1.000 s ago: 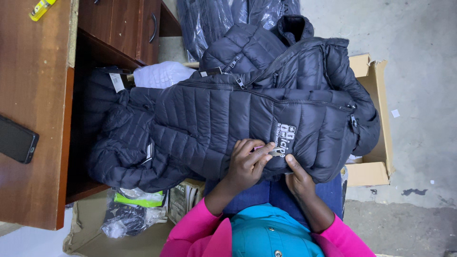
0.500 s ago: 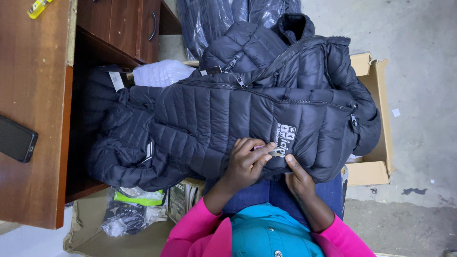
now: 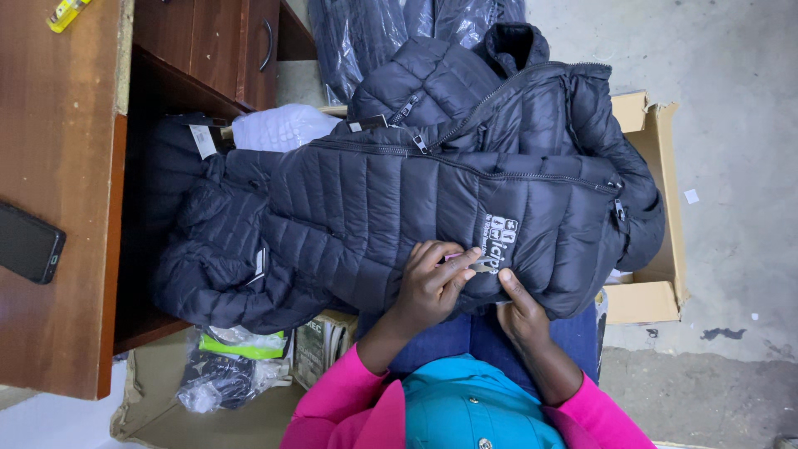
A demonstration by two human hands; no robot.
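- Left hand curls on the black puffer jacket, pinching a small pale item, too hidden to identify
- Right hand, at 3 o'clock of it, grips the jacket's hem
- Jacket sleeve partly hidden under desk

jacket across lap — desk left, phone on it — box right

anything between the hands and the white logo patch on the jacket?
Nothing visible. The left hand lies on the dark quilted jacket with its fingertips at the white logo patch, pinching a small pale object there. The right hand presses the jacket just below the patch.
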